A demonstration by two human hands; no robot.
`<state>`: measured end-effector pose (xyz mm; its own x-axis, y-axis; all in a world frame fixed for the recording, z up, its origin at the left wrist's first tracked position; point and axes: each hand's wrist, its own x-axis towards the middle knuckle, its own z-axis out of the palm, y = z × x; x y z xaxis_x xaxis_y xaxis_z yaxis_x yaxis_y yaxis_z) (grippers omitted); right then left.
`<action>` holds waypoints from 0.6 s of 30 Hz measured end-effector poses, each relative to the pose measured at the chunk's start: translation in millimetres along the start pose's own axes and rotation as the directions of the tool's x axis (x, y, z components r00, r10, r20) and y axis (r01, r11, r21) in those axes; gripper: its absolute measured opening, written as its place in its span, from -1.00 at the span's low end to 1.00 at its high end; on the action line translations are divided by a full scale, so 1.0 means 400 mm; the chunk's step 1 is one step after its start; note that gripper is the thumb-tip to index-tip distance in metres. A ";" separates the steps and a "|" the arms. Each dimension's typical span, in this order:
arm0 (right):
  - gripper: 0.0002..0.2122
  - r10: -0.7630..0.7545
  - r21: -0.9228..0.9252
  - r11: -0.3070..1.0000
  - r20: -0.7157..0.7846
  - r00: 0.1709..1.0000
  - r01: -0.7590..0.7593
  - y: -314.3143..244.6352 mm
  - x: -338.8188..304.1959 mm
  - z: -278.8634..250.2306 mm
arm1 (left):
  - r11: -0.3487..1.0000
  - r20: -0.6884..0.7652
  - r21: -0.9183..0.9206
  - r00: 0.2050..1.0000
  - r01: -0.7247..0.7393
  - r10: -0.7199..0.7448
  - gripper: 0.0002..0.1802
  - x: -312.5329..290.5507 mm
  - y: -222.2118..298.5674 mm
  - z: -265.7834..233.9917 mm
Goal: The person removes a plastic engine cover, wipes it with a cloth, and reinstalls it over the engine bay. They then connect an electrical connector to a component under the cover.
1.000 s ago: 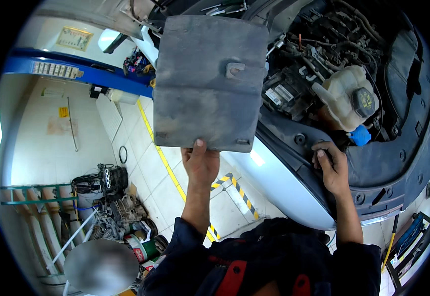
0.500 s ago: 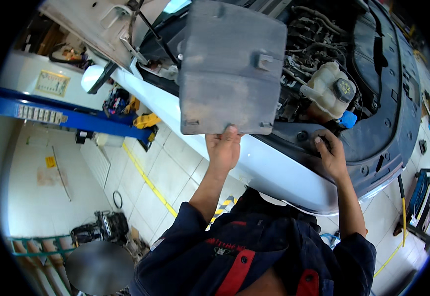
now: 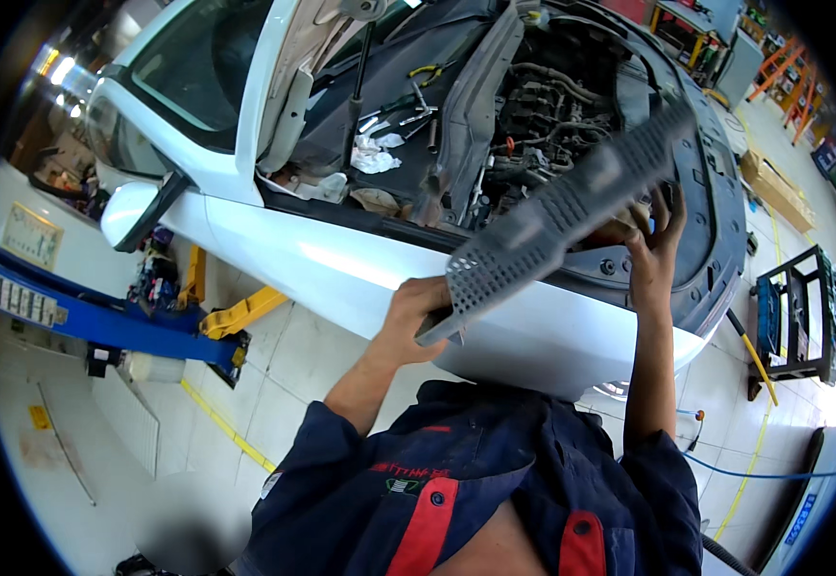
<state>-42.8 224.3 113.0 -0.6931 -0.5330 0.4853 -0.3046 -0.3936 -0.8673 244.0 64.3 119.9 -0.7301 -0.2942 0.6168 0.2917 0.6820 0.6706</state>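
Observation:
A dark grey plastic cover panel (image 3: 557,211) is tilted up over the car's front fender, its side with rows of small holes showing; its upper right end is blurred. My left hand (image 3: 410,322) is closed around the panel's lower left end, fingertips partly hidden behind it. Beside the panel's right part, my right hand (image 3: 658,245) is raised with its fingers bent and apart; whether they touch the panel I cannot tell. Behind the panel lies the open engine bay (image 3: 543,110), and the panel covers part of it.
Pliers (image 3: 426,72), other hand tools and crumpled white paper (image 3: 375,154) lie at the base of the windscreen. The white fender (image 3: 341,269) runs in front of me. A blue lift arm (image 3: 140,322) stands left, a black rack (image 3: 802,312) right.
The panel has turned from broad face to its perforated side and tilted, its far end swinging right. My right hand has risen from the front trim towards the panel. The view has shifted.

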 end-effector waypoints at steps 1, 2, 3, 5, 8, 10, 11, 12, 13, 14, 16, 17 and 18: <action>0.10 0.009 -0.034 0.999 0.017 1.000 -0.009 -0.019 0.017 0.002 | 0.997 0.033 -0.019 0.997 -0.071 0.072 -0.60 0.017 0.012 -0.030; 0.06 -0.064 -0.060 0.996 0.062 0.996 0.068 0.006 0.028 -0.027 | 0.993 0.003 -0.073 0.996 -0.088 0.089 -0.71 0.041 0.030 -0.043; 0.00 -0.104 -0.273 0.956 0.044 0.994 0.112 0.006 0.043 -0.048 | 0.985 -0.025 -0.019 0.985 -0.170 0.170 -0.77 0.055 0.021 -0.050; -0.17 -0.287 -0.378 0.873 0.112 0.951 0.308 -0.017 0.080 -0.045 | 0.901 -0.007 0.233 0.926 -0.366 0.377 -0.85 0.085 -0.001 -0.072; -0.34 -0.333 -0.069 0.937 0.121 0.935 0.343 -0.033 0.073 -0.003 | 0.688 0.052 0.530 0.829 -0.495 0.557 -0.83 0.116 -0.017 -0.083; -0.38 -0.337 -0.445 0.818 0.146 0.930 0.366 -0.035 0.061 0.011 | 0.628 0.050 0.590 0.800 -0.507 0.598 -0.81 0.108 -0.040 -0.093; -0.44 -0.388 -0.460 0.775 0.196 0.901 0.433 -0.033 0.055 0.004 | 0.634 0.019 0.599 0.801 -0.488 0.598 -0.80 0.099 -0.047 -0.089; -0.50 -0.433 -0.468 0.730 0.247 0.867 0.498 -0.028 0.049 -0.005 | 0.652 -0.003 0.593 0.808 -0.473 0.589 -0.80 0.092 -0.059 -0.083; -0.54 -0.430 -0.489 0.722 0.237 0.871 0.489 -0.028 0.039 -0.013 | 0.670 -0.025 0.587 0.816 -0.455 0.577 -0.80 0.084 -0.075 -0.075; -0.58 -0.435 -0.501 0.718 0.220 0.873 0.484 -0.025 0.033 -0.015 | 0.678 -0.037 0.587 0.822 -0.443 0.569 -0.80 0.083 -0.086 -0.076; -0.64 -0.432 -0.510 0.716 0.212 0.877 0.476 -0.009 0.023 -0.031 | 0.711 -0.081 0.585 0.845 -0.390 0.529 -0.79 0.074 -0.095 -0.078; -0.65 -0.430 -0.504 0.721 0.213 0.877 0.476 0.003 0.022 -0.038 | 0.734 -0.126 0.586 0.856 -0.344 0.501 -0.79 0.076 -0.092 -0.084; -0.66 -0.428 -0.498 0.726 0.214 0.878 0.475 0.012 0.021 -0.042 | 0.755 -0.171 0.585 0.865 -0.297 0.472 -0.79 0.076 -0.091 -0.091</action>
<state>-61.0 230.6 111.0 -0.3379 -0.4599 0.8212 -0.8756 -0.1663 -0.4535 233.6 6.0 129.2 -0.3882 -0.0466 0.9204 0.0749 0.9938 0.0819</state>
